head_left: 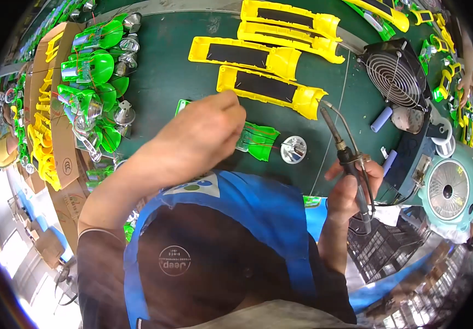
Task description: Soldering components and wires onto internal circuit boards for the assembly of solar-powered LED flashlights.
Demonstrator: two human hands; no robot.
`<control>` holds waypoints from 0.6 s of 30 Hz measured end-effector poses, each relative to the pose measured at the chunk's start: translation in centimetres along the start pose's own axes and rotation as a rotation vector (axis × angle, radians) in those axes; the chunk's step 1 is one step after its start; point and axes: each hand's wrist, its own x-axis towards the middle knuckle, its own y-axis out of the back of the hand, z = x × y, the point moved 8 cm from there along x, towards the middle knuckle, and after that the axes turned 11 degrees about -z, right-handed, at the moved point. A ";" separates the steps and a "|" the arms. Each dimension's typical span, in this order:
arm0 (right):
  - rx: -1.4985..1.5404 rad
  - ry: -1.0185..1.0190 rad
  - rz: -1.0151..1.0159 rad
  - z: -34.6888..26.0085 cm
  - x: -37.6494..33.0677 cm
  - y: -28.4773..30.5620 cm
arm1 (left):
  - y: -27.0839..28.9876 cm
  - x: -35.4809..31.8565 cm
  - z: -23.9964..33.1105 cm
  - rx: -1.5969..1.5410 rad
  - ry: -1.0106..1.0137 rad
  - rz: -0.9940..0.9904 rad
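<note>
The left hand (206, 131) is closed in a pinch over a green part (255, 141) at the middle of the dark green counter (165, 82); what its fingertips grip is hidden. The right hand (351, 189), at 4 o'clock from the part, is wrapped around a soldering iron (340, 145), tip pointing toward 11 o'clock. A silver reflector (294, 149) lies just beside the part. Yellow shells (272, 88) lie at 12 o'clock.

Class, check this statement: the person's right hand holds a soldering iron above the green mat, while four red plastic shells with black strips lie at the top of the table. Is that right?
Not quite. The shells are yellow, not red. The head view shows four of them, each with a black strip, at the top of the table. The rest stands: the right hand holds the soldering iron above the green mat.
</note>
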 end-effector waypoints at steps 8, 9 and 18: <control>0.080 0.076 -0.010 0.4 2.9 -0.6 | -3.8 5.6 3.8 0.027 -0.187 -0.033; 0.021 0.161 -0.028 0.0 3.0 -0.5 | -3.2 5.3 3.8 -0.045 -0.218 0.028; -0.505 0.444 -0.320 1.6 6.0 -5.7 | -2.7 2.0 -1.0 -0.738 0.060 0.064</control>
